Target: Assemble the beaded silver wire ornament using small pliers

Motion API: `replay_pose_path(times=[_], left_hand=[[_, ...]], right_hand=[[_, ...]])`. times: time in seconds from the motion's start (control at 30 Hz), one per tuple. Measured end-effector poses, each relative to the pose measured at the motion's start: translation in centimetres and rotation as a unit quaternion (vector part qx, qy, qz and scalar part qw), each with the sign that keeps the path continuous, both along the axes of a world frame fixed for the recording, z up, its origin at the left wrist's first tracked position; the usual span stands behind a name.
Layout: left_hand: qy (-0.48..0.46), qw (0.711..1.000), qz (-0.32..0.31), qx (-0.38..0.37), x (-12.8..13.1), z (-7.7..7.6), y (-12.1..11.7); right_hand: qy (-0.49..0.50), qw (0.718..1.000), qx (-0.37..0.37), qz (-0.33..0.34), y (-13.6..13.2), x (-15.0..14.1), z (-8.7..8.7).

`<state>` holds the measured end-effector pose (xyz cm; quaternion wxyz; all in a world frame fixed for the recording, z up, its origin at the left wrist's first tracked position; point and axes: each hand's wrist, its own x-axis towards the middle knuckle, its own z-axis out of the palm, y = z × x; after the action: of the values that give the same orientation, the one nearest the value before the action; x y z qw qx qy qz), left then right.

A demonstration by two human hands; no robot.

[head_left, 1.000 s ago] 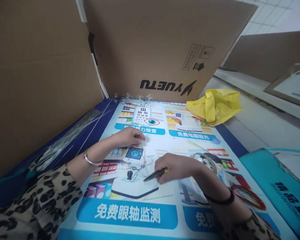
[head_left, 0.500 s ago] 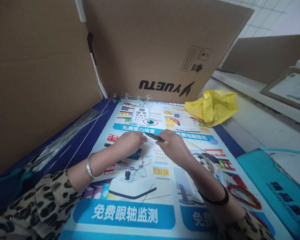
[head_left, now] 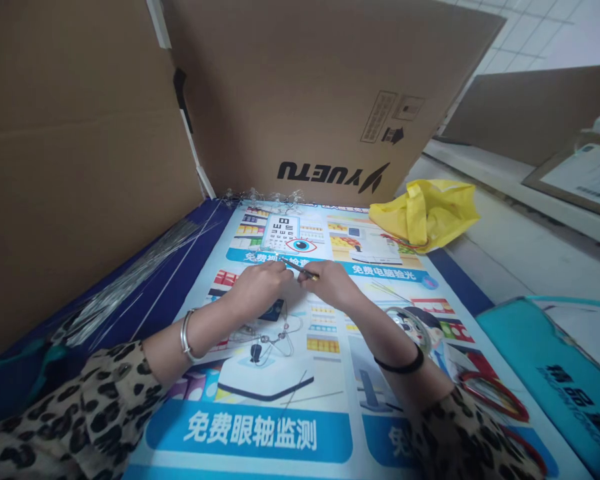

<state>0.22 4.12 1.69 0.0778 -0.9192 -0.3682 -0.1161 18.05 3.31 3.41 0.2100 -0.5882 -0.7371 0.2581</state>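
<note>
My right hand [head_left: 330, 283] is closed around a small pair of pliers [head_left: 303, 269], dark at the jaws with a bit of yellow on the handle. The jaws point left and up, reaching just above the fingers of my left hand [head_left: 260, 288]. Those left fingers are pinched together; a faint bright bit of wire or clear material shows by the plier tips, too small to make out. Below the hands, a bent wire piece with small beads [head_left: 275, 339] lies on the printed poster sheet [head_left: 330, 387].
Cardboard panels [head_left: 300, 100] stand at the back and left. A bundle of thin wires [head_left: 130, 287] lies left; twisted wire pieces [head_left: 280, 198] sit at the back. To the right are a yellow bag [head_left: 447, 217], a coil [head_left: 419, 328], red-handled scissors [head_left: 517, 407] and a teal pouch [head_left: 540, 360].
My right hand has moved left and slightly down, bringing the pliers closer to and over my left fingertips. The left hand has barely shifted.
</note>
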Motion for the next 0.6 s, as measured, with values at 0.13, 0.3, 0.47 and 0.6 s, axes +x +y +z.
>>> replay_pose_path(times=[0.13, 0.3, 0.47, 0.6], left_hand=[[-0.07, 0.994, 0.04, -0.072, -0.1, -0.4, 0.9], [-0.23, 0.952, 0.045, -0.198, -0.2, -0.5, 1.8], [-0.38, 0.841, 0.106, -0.371, -0.1, -1.0, 2.2], [-0.419, 0.808, 0.112, -0.4, 0.1, -1.4, 2.2]], right_hand=[[0.066, 0.998, -0.017, -0.016, 0.5, 0.0, -0.9], [0.19, 0.977, -0.072, -0.058, 0.9, -0.1, -2.4], [0.317, 0.937, -0.12, -0.087, 0.6, -0.8, -3.2], [0.39, 0.908, -0.122, -0.095, 0.3, -1.4, -3.4]])
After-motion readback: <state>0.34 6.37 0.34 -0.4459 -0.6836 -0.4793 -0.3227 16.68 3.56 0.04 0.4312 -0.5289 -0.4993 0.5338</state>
